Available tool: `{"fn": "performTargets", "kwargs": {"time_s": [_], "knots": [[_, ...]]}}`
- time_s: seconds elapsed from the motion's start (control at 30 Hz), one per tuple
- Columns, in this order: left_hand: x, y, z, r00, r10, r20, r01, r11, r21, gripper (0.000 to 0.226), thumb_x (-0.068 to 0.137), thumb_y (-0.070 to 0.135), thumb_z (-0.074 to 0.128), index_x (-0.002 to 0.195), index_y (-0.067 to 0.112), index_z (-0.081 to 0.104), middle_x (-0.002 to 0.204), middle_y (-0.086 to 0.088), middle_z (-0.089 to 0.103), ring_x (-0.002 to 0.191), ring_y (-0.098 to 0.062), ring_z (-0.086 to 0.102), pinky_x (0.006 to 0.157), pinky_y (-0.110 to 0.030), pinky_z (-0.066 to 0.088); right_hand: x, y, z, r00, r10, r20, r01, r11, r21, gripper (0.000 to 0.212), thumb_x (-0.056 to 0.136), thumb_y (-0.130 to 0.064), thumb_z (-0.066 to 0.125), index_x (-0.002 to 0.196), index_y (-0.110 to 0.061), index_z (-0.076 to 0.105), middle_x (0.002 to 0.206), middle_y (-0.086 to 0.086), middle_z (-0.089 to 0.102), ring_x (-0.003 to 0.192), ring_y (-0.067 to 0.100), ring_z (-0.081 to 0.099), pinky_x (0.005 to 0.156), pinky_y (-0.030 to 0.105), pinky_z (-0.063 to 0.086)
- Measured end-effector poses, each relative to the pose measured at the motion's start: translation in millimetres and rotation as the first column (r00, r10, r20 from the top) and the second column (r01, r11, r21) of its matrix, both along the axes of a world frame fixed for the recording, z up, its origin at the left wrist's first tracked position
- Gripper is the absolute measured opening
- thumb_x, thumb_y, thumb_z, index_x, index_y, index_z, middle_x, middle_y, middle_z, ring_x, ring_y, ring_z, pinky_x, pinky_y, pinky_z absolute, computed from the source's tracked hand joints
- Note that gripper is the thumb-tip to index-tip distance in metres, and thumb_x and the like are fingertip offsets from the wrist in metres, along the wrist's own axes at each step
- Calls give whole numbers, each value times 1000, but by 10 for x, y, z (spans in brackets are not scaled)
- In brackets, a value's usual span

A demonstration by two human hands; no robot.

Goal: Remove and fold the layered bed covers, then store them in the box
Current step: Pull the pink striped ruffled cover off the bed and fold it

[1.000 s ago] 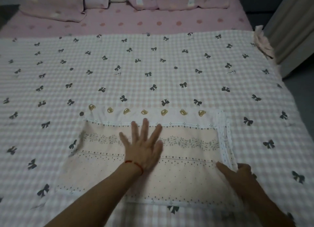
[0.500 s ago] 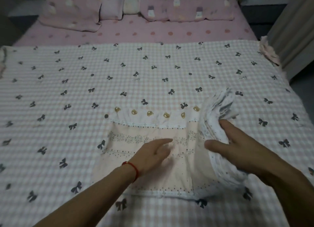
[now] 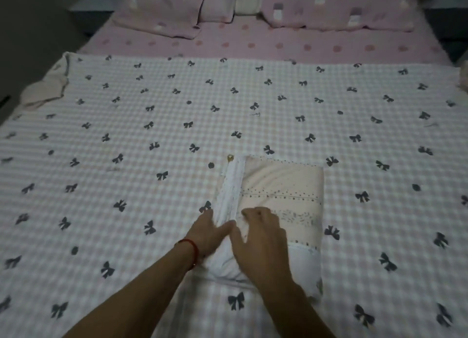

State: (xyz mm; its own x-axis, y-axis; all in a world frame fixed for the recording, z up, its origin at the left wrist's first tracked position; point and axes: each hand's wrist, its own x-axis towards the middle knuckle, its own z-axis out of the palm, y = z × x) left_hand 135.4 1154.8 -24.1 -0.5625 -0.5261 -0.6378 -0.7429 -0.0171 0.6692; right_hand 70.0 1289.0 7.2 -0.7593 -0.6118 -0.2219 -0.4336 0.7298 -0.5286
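A folded pale-pink cover with dotted bands and a white lace edge lies as a compact rectangle on the checked bow-print cover that is spread over the bed. My left hand, with a red string at the wrist, grips the white lace edge at the bundle's near left. My right hand rests on top of the bundle beside it, fingers spread and pressing the fold down. No box is in view.
Pink dotted sheet shows beyond the bow-print cover, with several pillows at the head of the bed. A bunched pale cloth lies at the bed's far left corner. Dark floor lies to the left.
My right hand lifted the pink cover's right end and folded it over to the left, halving the bundle. My left hand slid from the bundle's middle to its left lace edge.
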Motion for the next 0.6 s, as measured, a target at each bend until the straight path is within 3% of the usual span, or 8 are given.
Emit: {"fn": "performTargets", "kwargs": {"time_s": [0.1,0.2,0.27,0.33,0.43,0.5,0.6], "knots": [[27,100,-33,987,4,-159,-26,990,-138,28,98,33,57,123,22,58,116,4,66,104,-13,63,95,-35,52,-215,403,-296,967,-171,-191,177,984,16,57,90,-51,44,141,-27,50,155,9,41,143,30,35,116,59,26],[134,119,-52,974,25,-225,-82,965,-249,25,101,31,51,123,17,52,109,6,65,98,-13,63,85,-31,53,-367,678,-498,975,-220,-35,222,969,104,78,85,-71,22,157,-40,20,170,7,4,154,32,6,120,65,12],[180,111,-207,997,-4,-82,-19,958,-285,27,103,30,48,124,13,45,100,2,65,86,-17,63,73,-31,52,-312,726,-671,988,-152,19,147,977,154,84,83,-78,13,159,-44,2,169,3,-14,155,35,-5,119,68,14],[188,159,-385,1000,9,29,2,939,-345,22,103,27,45,119,13,43,93,-2,63,79,-19,60,70,-35,52,-226,717,-827,994,-91,-53,100,974,201,84,87,-76,18,161,-38,5,170,9,-10,154,43,1,114,72,23],[114,322,-534,990,36,137,45,835,-549,21,100,31,43,114,15,45,102,-3,56,90,-23,55,82,-45,51,-233,694,-1000,984,-82,-160,124,954,274,83,92,-70,28,162,-28,12,169,18,0,151,50,10,110,74,28],[106,388,-588,976,45,212,107,748,-655,43,98,35,39,132,9,43,114,-8,50,98,-26,48,84,-46,47,-240,707,-1058,978,-46,-203,107,948,298,83,94,-67,29,163,-25,10,168,22,-2,151,51,8,112,74,23],[7,313,-570,985,32,172,70,827,-558,76,91,49,34,154,8,23,119,-10,50,101,-25,46,88,-44,48,-282,713,-1175,965,-35,-261,110,954,280,81,95,-62,36,162,-21,14,167,25,-2,151,52,7,112,75,21]]}}
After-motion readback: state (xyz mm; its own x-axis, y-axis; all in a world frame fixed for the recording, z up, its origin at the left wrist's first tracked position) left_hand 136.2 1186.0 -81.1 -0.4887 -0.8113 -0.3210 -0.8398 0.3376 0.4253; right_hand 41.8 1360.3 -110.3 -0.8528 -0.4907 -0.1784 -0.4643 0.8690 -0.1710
